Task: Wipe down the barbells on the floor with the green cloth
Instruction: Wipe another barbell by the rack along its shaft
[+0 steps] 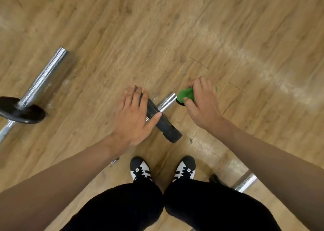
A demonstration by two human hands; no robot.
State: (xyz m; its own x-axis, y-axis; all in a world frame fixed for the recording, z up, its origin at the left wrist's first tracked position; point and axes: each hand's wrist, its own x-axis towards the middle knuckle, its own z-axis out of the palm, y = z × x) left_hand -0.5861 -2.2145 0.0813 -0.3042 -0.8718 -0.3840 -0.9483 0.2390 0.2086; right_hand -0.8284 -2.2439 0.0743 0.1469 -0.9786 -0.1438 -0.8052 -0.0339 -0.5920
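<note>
Down on the wooden floor (228,29), the left hand (135,115) lies over the upper edge of a black weight plate (164,125), its fingers fairly straight and spread, the thumb laid across the plate's face. That plate stands on edge on the near barbell (167,102), whose chrome sleeve end shows just right of the left hand, between the two hands. The right hand (201,102) has fingers and thumb curled round the green cloth (185,95), bunched into a wad. The cloth sits right at the tip of that chrome sleeve, touching it or nearly so; the blur keeps me from saying which. Well off to the left of the left hand lies a second barbell (43,80), its long chrome sleeve running away across the floor, with a black disc (21,111) on it. Below the right forearm a third chrome bar end (245,181) shows. Beneath both hands two black-and-white shoes (140,169) stand side by side, with black trousers nearer the camera
</note>
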